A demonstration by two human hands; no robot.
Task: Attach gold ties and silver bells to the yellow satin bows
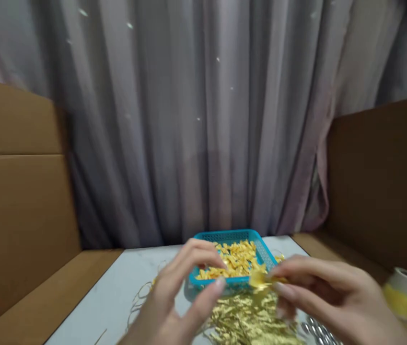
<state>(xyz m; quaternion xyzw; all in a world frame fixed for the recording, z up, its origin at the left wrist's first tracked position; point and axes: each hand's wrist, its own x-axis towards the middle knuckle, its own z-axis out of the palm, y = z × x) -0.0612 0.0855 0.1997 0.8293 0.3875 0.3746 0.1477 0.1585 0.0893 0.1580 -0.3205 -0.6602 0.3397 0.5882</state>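
Observation:
Between the thumb and fingers of my right hand (pixel 321 292) is a shiny gold ribbon piece (pixel 260 281), slightly blurred. My left hand (pixel 181 287) is at the left, its thumb and fingers apart with nothing between them. Behind both hands stands a blue basket (pixel 232 234) holding many small yellow bow-like pieces (pixel 239 256). In front of the basket, a heap of gold ribbon pieces (pixel 250 321) lies on the white table surface (pixel 98 297), partly below my right hand.
Silver metal pieces (pixel 318 330) lie at the lower right. A cone-shaped spool with yellow thread (pixel 401 293) stands farther right. Thin gold strands (pixel 136 299) lie at the left. Cardboard walls (pixel 19 201) flank both sides, and a grey curtain (pixel 196 120) hangs behind.

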